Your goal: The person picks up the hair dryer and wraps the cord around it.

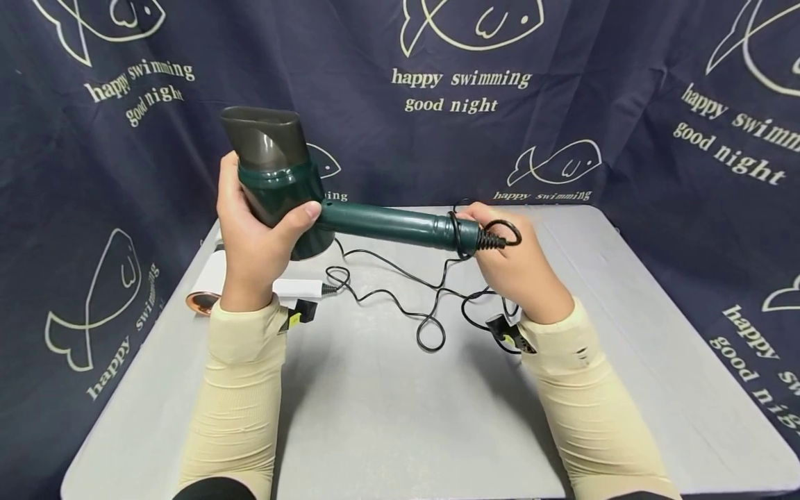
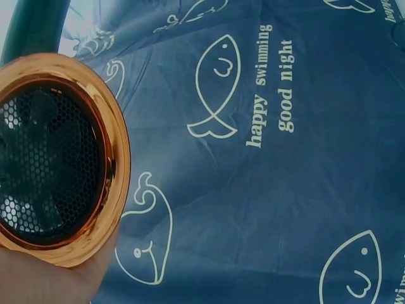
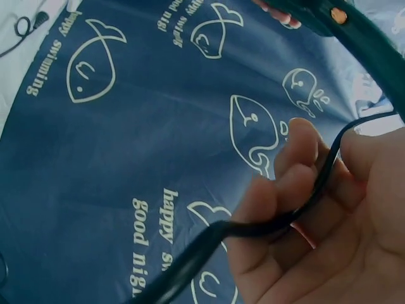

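A dark green hair dryer with a smoky grey nozzle is held above the table, nozzle up. My left hand grips its barrel, the thumb lying across the front near the handle joint. In the left wrist view the dryer's copper-rimmed mesh intake faces the camera. The green handle stretches right toward my right hand. That hand's fingers curl round the black power cord, close to the handle's end. A cord loop encircles the handle there.
A white hair dryer with a copper ring lies on the grey table, partly behind the left wrist. Black cord trails in loops across the table's middle. A dark blue curtain with fish prints surrounds the back and sides.
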The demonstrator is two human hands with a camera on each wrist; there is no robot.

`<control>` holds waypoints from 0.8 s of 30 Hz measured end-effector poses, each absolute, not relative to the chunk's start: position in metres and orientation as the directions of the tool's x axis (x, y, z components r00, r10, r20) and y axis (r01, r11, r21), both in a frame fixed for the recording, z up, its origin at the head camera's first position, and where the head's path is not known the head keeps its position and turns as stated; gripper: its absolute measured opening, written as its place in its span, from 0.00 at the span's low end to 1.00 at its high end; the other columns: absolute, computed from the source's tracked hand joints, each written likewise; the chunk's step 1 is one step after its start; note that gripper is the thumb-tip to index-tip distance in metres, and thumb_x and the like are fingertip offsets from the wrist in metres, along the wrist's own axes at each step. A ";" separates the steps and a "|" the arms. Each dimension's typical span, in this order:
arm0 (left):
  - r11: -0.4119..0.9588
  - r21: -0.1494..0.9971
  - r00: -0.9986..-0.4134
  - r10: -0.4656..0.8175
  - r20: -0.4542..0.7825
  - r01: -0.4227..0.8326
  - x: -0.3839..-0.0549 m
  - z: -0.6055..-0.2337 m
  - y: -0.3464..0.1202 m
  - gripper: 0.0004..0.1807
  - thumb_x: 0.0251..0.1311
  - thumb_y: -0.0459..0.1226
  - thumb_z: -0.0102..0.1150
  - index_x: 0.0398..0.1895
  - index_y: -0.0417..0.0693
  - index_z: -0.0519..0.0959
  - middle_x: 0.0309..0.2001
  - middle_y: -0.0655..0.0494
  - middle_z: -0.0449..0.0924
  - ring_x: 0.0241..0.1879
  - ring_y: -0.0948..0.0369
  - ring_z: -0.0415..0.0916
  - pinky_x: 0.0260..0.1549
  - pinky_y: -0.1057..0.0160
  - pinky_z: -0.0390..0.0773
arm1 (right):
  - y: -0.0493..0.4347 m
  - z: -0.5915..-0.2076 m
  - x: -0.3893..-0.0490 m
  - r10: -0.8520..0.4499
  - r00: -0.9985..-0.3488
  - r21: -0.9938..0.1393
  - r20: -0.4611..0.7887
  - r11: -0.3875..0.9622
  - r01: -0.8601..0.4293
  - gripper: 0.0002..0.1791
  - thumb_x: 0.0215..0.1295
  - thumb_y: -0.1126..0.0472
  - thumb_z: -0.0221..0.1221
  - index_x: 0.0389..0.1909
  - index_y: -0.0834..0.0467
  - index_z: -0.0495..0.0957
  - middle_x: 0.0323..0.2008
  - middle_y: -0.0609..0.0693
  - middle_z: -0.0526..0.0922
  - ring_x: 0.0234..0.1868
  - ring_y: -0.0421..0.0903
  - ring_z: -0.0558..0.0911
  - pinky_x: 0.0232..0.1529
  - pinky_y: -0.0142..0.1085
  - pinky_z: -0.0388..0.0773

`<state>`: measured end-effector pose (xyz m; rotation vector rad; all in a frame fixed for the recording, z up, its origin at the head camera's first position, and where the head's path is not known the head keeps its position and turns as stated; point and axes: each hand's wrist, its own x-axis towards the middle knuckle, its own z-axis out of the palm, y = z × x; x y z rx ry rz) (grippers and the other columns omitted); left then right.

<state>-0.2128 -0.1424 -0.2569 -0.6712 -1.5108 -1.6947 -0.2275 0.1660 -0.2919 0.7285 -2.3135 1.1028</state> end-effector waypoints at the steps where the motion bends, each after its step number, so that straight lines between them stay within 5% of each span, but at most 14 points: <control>1: -0.015 0.587 -0.577 -0.202 0.791 0.809 -0.213 -0.257 -0.142 0.38 0.43 0.37 0.76 0.62 0.44 0.74 0.51 0.49 0.81 0.49 0.51 0.80 0.52 0.59 0.79 | 0.164 -0.293 -0.228 -0.262 -0.756 -0.562 0.599 0.535 -0.631 0.13 0.78 0.57 0.52 0.33 0.47 0.82 0.23 0.42 0.78 0.25 0.40 0.74 0.27 0.33 0.71; 13: 0.011 0.614 -0.583 -0.302 0.754 0.789 -0.215 -0.256 -0.139 0.37 0.45 0.34 0.74 0.62 0.42 0.71 0.52 0.47 0.80 0.49 0.49 0.81 0.51 0.59 0.81 | 0.149 -0.298 -0.222 -0.353 -0.736 -0.460 0.578 0.604 -0.651 0.17 0.82 0.52 0.47 0.38 0.52 0.81 0.23 0.45 0.78 0.21 0.37 0.75 0.26 0.32 0.73; 24: 0.027 0.586 -0.538 -0.365 0.760 0.810 -0.220 -0.258 -0.140 0.40 0.44 0.36 0.76 0.63 0.40 0.70 0.53 0.47 0.79 0.51 0.48 0.79 0.53 0.58 0.80 | 0.144 -0.295 -0.210 -0.423 -0.739 -0.397 0.525 0.646 -0.652 0.08 0.79 0.58 0.51 0.44 0.53 0.78 0.23 0.42 0.74 0.22 0.41 0.71 0.26 0.35 0.71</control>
